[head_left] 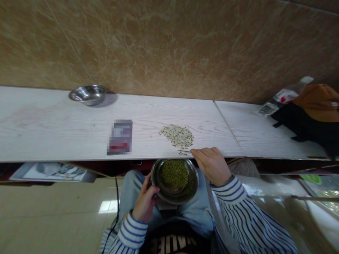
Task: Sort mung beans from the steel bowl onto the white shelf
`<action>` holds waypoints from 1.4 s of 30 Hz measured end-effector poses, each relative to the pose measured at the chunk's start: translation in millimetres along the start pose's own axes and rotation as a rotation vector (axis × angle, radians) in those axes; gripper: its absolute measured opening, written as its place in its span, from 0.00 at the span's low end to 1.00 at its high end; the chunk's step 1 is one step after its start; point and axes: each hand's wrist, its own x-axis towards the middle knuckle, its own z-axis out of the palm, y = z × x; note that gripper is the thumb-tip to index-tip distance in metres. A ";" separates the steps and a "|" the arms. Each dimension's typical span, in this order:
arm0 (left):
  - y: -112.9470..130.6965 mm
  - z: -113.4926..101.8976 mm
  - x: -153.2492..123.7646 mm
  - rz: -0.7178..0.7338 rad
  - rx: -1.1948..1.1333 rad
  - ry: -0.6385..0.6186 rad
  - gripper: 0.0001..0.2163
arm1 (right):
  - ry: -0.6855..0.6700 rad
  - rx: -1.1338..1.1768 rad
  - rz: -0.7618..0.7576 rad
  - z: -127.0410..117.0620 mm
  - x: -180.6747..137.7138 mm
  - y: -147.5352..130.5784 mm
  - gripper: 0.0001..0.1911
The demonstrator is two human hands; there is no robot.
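Note:
My left hand (pixel 147 200) is closed on the rim of a steel bowl (pixel 194 183), holding it over my lap just below the table's front edge. Green mung beans (pixel 174 173) lie inside that bowl. In my right hand (pixel 211 164) is a thin metal tool (pixel 184 151), pinched between the fingers; its exact kind is too small to make out. The tool's tip touches or hovers by a few beans near the table edge. Just beyond it, a spread-out patch of mixed white grains and green beans (pixel 178 136) covers part of the white tabletop.
Another steel bowl (pixel 88 95) stands by the wall at the back left. A blurred-out packet (pixel 120 137) lies left of the grains. At the right are a plastic bottle (pixel 286 96) and a black and brown bag (pixel 312 116). An open drawer (pixel 53 172) sits under the table.

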 end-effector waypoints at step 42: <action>-4.0 1.5 10.4 -0.013 -0.002 0.030 0.31 | 0.002 -0.053 -0.005 14.2 43.8 23.1 0.10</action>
